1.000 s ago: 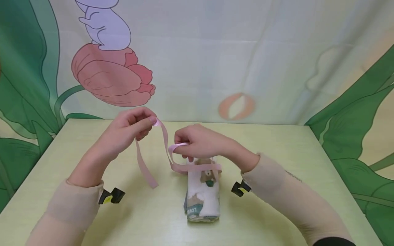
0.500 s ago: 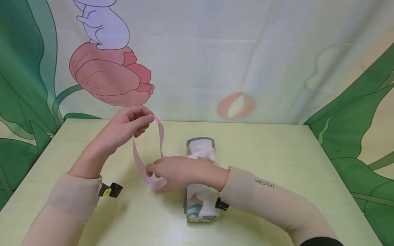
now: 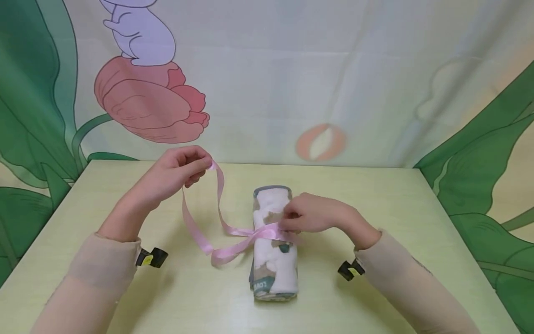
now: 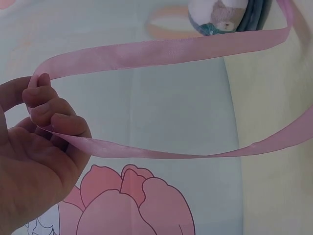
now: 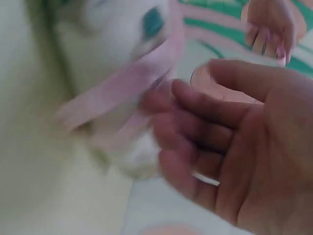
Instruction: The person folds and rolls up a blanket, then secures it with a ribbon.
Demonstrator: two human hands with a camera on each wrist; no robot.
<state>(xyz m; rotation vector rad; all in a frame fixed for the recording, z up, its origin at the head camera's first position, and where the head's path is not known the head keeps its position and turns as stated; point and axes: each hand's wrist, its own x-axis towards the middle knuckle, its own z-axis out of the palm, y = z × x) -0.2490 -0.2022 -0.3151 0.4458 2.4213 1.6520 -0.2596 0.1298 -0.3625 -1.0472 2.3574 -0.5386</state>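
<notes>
A rolled towel (image 3: pixel 273 271) with a bear print lies lengthwise on the table in the head view. Around its middle runs a pink ribbon (image 3: pixel 227 255), its strands crossing near the towel's left edge. To the left, my left hand (image 3: pixel 177 171) pinches a raised loop of the ribbon above the table; the left wrist view shows curled fingers (image 4: pixel 49 107) around it. My right hand (image 3: pixel 314 213) is at the towel's right side by the ribbon. In the right wrist view its thumb stands apart from loosely bent fingers (image 5: pixel 176 147), beside a blurred ribbon; contact is unclear.
The pale yellow table (image 3: pixel 367 301) ends at a cloth backdrop (image 3: pixel 258 83) printed with a flower and leaves. A small black wrist device (image 3: pixel 152 258) sits at the left cuff, another wrist device (image 3: pixel 351 270) at the right cuff.
My right hand went from above the towel down to the left, then back across to its right side. A ribbon strand now lies across the towel's top. The left hand barely moved.
</notes>
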